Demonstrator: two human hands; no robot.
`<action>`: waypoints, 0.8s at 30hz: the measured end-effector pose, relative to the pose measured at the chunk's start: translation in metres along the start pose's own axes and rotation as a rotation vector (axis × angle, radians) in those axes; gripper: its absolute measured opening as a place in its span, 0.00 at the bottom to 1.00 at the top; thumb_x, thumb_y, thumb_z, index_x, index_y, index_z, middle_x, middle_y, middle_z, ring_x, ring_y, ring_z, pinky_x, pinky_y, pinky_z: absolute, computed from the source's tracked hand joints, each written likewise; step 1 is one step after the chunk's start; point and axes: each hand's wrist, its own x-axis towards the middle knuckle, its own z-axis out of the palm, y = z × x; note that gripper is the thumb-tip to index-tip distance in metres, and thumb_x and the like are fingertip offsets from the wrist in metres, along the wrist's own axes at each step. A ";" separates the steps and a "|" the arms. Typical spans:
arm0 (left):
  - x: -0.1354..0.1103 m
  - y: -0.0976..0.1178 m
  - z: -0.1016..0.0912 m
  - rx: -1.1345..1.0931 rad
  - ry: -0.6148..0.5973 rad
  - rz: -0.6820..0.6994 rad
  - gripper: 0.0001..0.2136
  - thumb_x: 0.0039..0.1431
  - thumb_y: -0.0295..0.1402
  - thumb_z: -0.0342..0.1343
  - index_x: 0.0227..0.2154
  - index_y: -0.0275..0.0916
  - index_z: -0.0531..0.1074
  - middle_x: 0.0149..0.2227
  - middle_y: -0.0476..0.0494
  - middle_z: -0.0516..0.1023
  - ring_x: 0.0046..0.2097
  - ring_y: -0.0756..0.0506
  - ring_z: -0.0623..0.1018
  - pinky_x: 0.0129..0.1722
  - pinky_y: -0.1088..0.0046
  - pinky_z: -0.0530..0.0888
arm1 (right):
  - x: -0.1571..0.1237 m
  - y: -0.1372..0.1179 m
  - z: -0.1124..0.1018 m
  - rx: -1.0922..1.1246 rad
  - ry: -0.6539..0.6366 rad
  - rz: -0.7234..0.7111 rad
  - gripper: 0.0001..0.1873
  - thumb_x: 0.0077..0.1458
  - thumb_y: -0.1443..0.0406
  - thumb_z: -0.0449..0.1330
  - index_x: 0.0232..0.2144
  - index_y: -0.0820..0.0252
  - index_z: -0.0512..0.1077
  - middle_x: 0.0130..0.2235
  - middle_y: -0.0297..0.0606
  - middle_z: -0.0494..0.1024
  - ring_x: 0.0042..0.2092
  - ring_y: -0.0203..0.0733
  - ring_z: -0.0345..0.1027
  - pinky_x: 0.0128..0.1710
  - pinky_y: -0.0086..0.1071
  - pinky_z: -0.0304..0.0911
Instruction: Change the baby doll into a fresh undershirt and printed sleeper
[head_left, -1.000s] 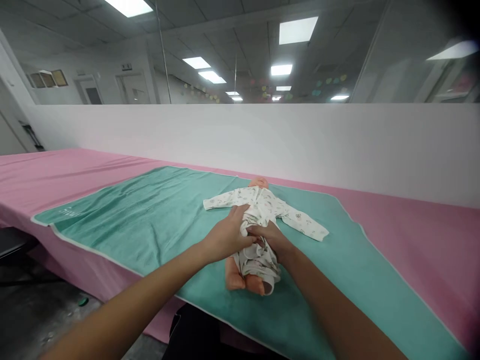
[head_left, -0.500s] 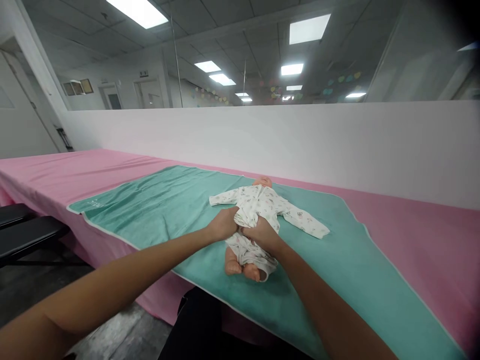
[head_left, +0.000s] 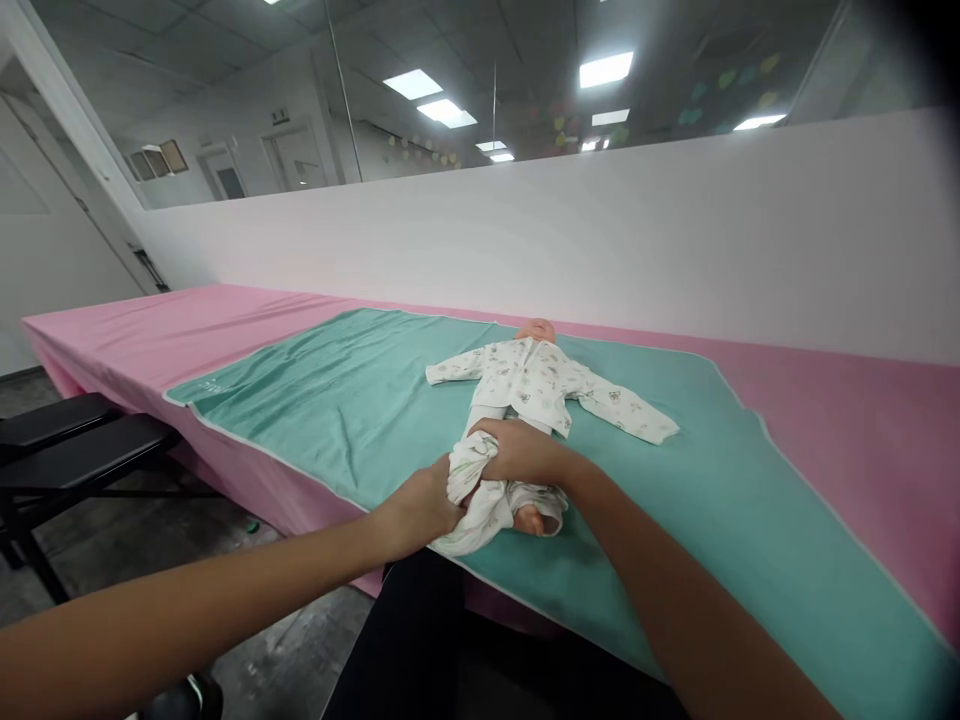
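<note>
So my left hand (head_left: 424, 510) has dropped from the waist of the doll (head_left: 538, 330) to down by its feet, dragging a wad of the patterned bottoms (head_left: 480, 520) with it. My right hand (head_left: 521, 450) has only slid a little lower on the body. The jacket (head_left: 525, 375) was all scrunched up under my fingers a second ago; now its hem hangs loose and a plain white layer (head_left: 487, 412) shows below it. The foot on my left got covered by cloth, leaving just the other foot (head_left: 531, 520) peeking out. My view's tilted too, so the wall (head_left: 525, 240) slopes now.
</note>
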 end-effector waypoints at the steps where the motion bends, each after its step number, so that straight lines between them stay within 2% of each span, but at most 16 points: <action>1: 0.002 -0.004 0.001 0.071 0.003 0.023 0.17 0.46 0.30 0.55 0.42 0.38 0.66 0.38 0.40 0.74 0.39 0.42 0.74 0.38 0.68 0.69 | 0.000 0.000 0.000 0.003 0.000 -0.005 0.18 0.43 0.60 0.61 0.40 0.54 0.69 0.37 0.36 0.74 0.36 0.44 0.65 0.30 0.33 0.56; 3: 0.004 -0.007 0.003 0.232 0.002 0.059 0.17 0.47 0.30 0.53 0.43 0.36 0.63 0.41 0.37 0.72 0.40 0.41 0.74 0.39 0.67 0.69 | -0.001 0.000 0.001 0.029 -0.012 -0.024 0.17 0.44 0.59 0.61 0.39 0.55 0.69 0.37 0.37 0.74 0.36 0.45 0.65 0.30 0.34 0.56; 5: 0.003 -0.007 0.003 0.416 -0.022 0.058 0.18 0.49 0.30 0.51 0.44 0.34 0.62 0.42 0.35 0.70 0.37 0.42 0.74 0.35 0.67 0.69 | -0.001 0.000 0.002 0.057 -0.040 -0.043 0.15 0.45 0.59 0.61 0.37 0.55 0.70 0.38 0.38 0.74 0.37 0.46 0.66 0.31 0.34 0.57; 8: 0.000 -0.001 0.001 0.686 -0.092 0.041 0.25 0.50 0.32 0.50 0.52 0.33 0.57 0.44 0.35 0.69 0.34 0.42 0.74 0.30 0.69 0.67 | -0.001 -0.001 0.001 0.083 -0.083 -0.051 0.13 0.46 0.59 0.60 0.37 0.54 0.70 0.39 0.36 0.74 0.39 0.46 0.66 0.34 0.34 0.58; 12: -0.001 0.006 0.001 0.870 -0.119 0.061 0.29 0.54 0.34 0.48 0.58 0.32 0.50 0.43 0.34 0.70 0.32 0.41 0.75 0.27 0.70 0.65 | 0.000 -0.003 -0.003 0.127 -0.149 -0.077 0.15 0.47 0.60 0.59 0.40 0.52 0.69 0.41 0.36 0.74 0.41 0.45 0.66 0.37 0.34 0.60; 17: 0.002 0.005 0.006 0.948 -0.105 0.054 0.29 0.54 0.34 0.49 0.58 0.30 0.51 0.32 0.35 0.74 0.29 0.40 0.75 0.25 0.70 0.64 | 0.000 -0.008 -0.007 0.162 -0.183 -0.095 0.24 0.48 0.65 0.58 0.50 0.50 0.64 0.48 0.35 0.70 0.46 0.45 0.64 0.40 0.33 0.60; 20: 0.004 0.003 0.007 0.927 -0.087 0.047 0.30 0.53 0.34 0.50 0.58 0.30 0.51 0.28 0.37 0.74 0.29 0.40 0.75 0.26 0.70 0.64 | 0.000 -0.010 -0.008 0.181 -0.193 -0.070 0.25 0.48 0.66 0.57 0.51 0.51 0.64 0.49 0.35 0.70 0.47 0.46 0.63 0.41 0.33 0.60; 24: 0.004 0.001 0.000 0.839 -0.071 0.077 0.27 0.54 0.36 0.49 0.56 0.31 0.55 0.27 0.37 0.74 0.28 0.39 0.75 0.26 0.70 0.64 | 0.000 -0.010 -0.008 0.227 -0.222 -0.055 0.24 0.50 0.66 0.57 0.51 0.51 0.64 0.48 0.36 0.71 0.46 0.44 0.64 0.41 0.34 0.61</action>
